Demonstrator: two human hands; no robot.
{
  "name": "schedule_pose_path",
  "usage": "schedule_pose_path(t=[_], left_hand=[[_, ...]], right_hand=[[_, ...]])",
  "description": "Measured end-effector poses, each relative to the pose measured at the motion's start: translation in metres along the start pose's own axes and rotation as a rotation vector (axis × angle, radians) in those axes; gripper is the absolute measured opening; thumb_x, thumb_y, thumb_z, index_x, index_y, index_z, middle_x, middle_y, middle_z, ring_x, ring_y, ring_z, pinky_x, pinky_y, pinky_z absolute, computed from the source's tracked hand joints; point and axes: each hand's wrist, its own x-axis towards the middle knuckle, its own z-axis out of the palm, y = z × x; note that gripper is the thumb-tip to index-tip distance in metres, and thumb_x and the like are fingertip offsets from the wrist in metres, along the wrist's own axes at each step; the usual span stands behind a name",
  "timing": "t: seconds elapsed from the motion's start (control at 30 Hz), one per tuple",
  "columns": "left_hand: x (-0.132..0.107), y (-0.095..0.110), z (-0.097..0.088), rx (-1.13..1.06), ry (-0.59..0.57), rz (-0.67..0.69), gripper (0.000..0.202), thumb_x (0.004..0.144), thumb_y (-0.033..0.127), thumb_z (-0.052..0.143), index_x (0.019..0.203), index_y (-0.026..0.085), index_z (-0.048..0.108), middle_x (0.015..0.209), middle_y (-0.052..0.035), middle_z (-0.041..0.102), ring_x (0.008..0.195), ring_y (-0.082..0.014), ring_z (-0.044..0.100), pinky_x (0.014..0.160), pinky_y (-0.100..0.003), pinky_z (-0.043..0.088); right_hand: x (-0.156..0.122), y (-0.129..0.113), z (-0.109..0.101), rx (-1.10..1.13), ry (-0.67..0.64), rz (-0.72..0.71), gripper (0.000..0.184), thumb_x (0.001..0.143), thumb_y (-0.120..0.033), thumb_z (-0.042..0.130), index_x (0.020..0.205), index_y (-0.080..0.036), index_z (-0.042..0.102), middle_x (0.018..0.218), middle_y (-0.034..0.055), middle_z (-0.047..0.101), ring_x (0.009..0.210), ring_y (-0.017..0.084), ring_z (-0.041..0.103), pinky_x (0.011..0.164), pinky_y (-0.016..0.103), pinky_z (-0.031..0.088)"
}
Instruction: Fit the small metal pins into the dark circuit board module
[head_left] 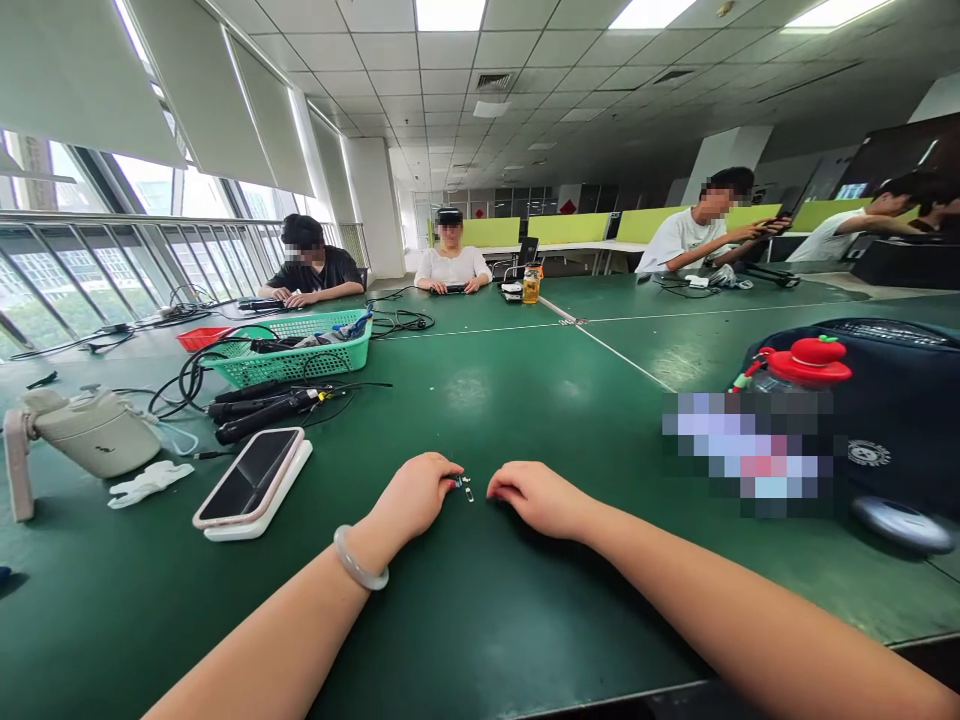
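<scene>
The left hand (416, 493) has its thumb and fingertips brought in against a cluster of small bits (466, 489), pale and silvery, lying on the green worktop (480, 640) a little way in from the middle of its near edge. I cannot tell whether the fingers are pinched on one of the bits or only touching. The right hand (544, 497) rests on the worktop just beside them, fingers bent and thumb tucked under; whether the tips meet is hidden. A pale bracelet (360, 560) circles the left wrist.

Toward the left edge, a phone (251, 472) lies on a white slab, with a crumpled tissue (150, 484) and a beige cup (97, 432) beyond it. Behind the phone are black handles (266, 410) with cables, then a green basket (300, 362) holding cords, next to a red basket (196, 340).

Toward the right edge stand a dark bag (892, 400) and a bottle with a red lid (810, 360); a shiny rounded object (904, 525) lies nearer the near right corner. Along the far edge, people sit, and a jar of orange drink (532, 288) stands near its middle.
</scene>
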Motion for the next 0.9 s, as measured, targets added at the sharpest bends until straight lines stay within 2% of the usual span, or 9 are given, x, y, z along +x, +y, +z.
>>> schedule_pose_path(t=[0.13,0.23,0.4,0.57,0.73,0.9], left_hand=[[-0.001,-0.006,-0.002,0.009,0.017,-0.016,0.034,0.081,0.029,0.055,0.111,0.016,0.066,0.115,-0.0088,0.065,0.107,-0.0239,0.057,0.097,-0.035,0.041],[-0.001,-0.009,-0.002,0.038,-0.004,-0.023,0.035,0.078,0.034,0.059,0.108,0.018,0.068,0.114,-0.0083,0.066,0.109,-0.0262,0.055,0.097,-0.037,0.04],[-0.002,-0.006,-0.003,0.023,-0.025,0.008,0.024,0.08,0.032,0.056,0.097,0.025,0.072,0.101,-0.0035,0.07,0.097,-0.0232,0.059,0.088,-0.034,0.043],[-0.002,0.002,-0.008,-0.025,-0.024,-0.03,0.022,0.082,0.034,0.054,0.095,0.025,0.07,0.091,-0.0012,0.071,0.085,-0.02,0.061,0.077,-0.03,0.044],[-0.001,0.004,-0.005,0.02,0.0,0.016,0.025,0.08,0.04,0.057,0.098,0.027,0.068,0.088,-0.0017,0.07,0.086,-0.0203,0.059,0.075,-0.03,0.043],[-0.003,0.01,-0.004,-0.002,0.0,0.04,0.026,0.08,0.041,0.058,0.1,0.028,0.069,0.088,-0.0014,0.07,0.085,-0.0193,0.06,0.078,-0.03,0.043]], right_hand=[[0.001,0.004,-0.006,0.055,0.039,0.07,0.015,0.083,-0.017,0.053,0.082,-0.02,0.067,0.084,0.0013,0.066,0.077,0.013,0.059,0.072,0.025,0.045],[0.001,0.002,-0.005,0.022,0.03,0.073,0.008,0.08,-0.02,0.06,0.082,-0.02,0.067,0.079,0.0011,0.064,0.073,0.013,0.057,0.067,0.025,0.044],[0.0,-0.001,-0.002,-0.049,-0.01,0.051,0.004,0.076,-0.016,0.064,0.077,-0.019,0.067,0.077,0.001,0.061,0.072,0.012,0.056,0.065,0.024,0.042],[0.0,-0.002,-0.003,-0.077,-0.004,0.042,0.006,0.078,-0.017,0.064,0.072,-0.018,0.064,0.076,0.0011,0.06,0.071,0.013,0.055,0.066,0.025,0.041],[0.0,-0.008,0.001,-0.001,0.169,0.007,0.007,0.082,-0.017,0.059,0.077,-0.02,0.063,0.076,-0.0007,0.064,0.07,0.012,0.057,0.067,0.024,0.043],[0.0,-0.008,0.01,-0.041,0.344,-0.193,0.009,0.084,-0.015,0.055,0.078,-0.019,0.061,0.081,0.0022,0.066,0.078,0.013,0.059,0.074,0.027,0.047]])
